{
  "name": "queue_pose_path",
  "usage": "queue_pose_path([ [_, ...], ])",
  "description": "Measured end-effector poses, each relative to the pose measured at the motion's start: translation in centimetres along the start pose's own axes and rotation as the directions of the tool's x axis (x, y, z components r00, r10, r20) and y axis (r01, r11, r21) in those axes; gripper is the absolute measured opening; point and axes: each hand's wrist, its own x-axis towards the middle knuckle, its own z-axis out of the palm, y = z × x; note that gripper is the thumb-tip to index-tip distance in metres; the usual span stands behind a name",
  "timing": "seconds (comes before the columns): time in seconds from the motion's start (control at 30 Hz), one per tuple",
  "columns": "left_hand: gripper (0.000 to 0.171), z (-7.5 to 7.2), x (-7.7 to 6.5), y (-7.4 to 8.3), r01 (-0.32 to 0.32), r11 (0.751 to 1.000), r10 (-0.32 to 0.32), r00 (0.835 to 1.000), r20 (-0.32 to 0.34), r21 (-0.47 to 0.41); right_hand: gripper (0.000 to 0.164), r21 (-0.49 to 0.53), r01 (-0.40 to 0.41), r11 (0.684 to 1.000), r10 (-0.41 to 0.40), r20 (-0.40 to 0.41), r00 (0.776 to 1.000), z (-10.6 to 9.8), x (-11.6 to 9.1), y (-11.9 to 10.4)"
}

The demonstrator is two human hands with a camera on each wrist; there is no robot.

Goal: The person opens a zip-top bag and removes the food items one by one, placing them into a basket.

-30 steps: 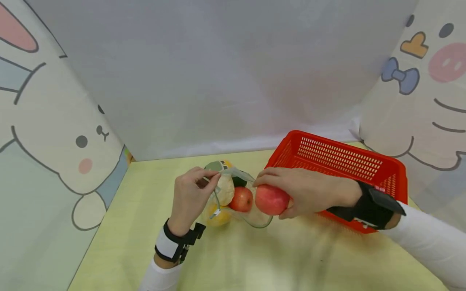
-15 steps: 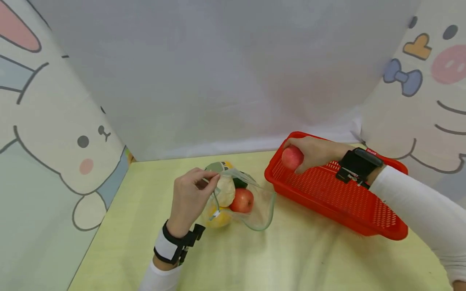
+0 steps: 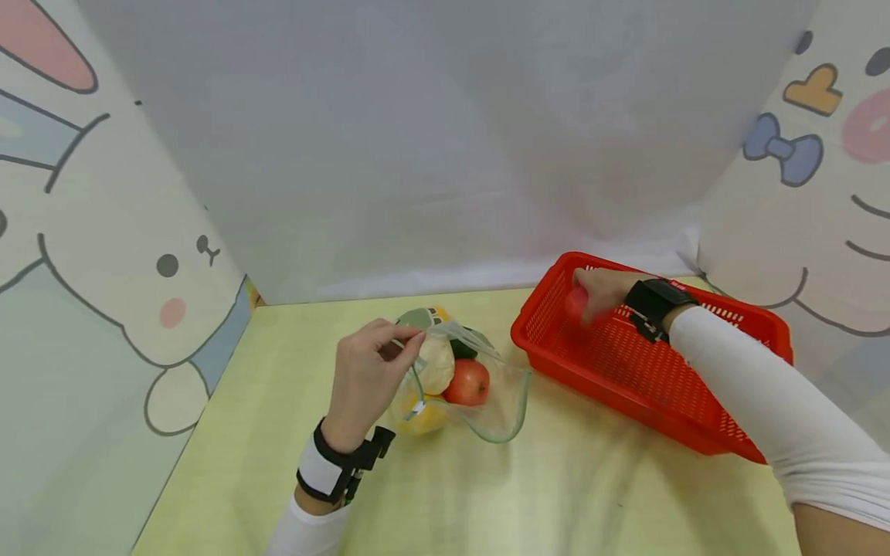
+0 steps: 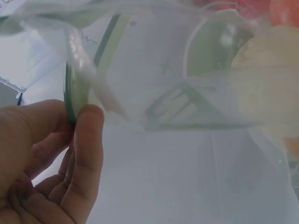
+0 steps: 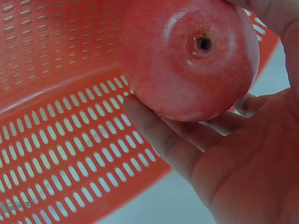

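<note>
Presently, the left hand (image 3: 366,371) pinches the green-edged rim of a clear bag (image 3: 506,401) between thumb and forefinger. The bag sits on the pale yellow worktop (image 3: 257,425), its mouth spread towards the right. Contents noted through the film: a red apple (image 3: 469,382), a pale round item (image 3: 438,366) touching it on the left, a dark green item (image 3: 462,350) behind and a yellow item (image 3: 422,418) in front.

The right hand (image 3: 603,290) is inside the red basket (image 3: 619,400), near its left end, with fingers and thumb around a red fruit (image 5: 196,60). The fruit is within the basket walls; whether it touches the basket floor cannot be determined, as the head view is blurred there. The basket, perforated, stands on the worktop to the right of the bag, apart from it.
</note>
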Motion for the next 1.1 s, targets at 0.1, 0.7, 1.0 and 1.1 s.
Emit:
queue_pose_path([
  [0.1,0.003,0.0,-0.1,0.0,0.003,1.0,-0.003,1.0,0.002,-0.003,0.067,-0.001,0.003,1.0,-0.003,0.012,1.0,0.5,0.5,0.4],
  [0.7,0.005,0.1,0.0,0.0,-0.009,1.0,0.009,1.0,0.003,0.003,0.061,-0.099,0.093,0.991,-0.107,-0.15,0.983,0.8,0.3,1.3],
  [1.0,0.004,0.2,0.2,0.0,-0.016,1.0,0.016,1.0,0.004,-0.005,0.057,-0.117,0.147,0.982,-0.173,-0.255,0.951,-1.9,-1.8,-0.8],
  [1.1,0.004,0.2,0.3,-0.1,-0.019,1.0,0.019,1.0,0.0,-0.006,0.054,-0.097,0.186,0.978,-0.207,-0.307,0.929,-3.1,-3.2,-2.7],
])
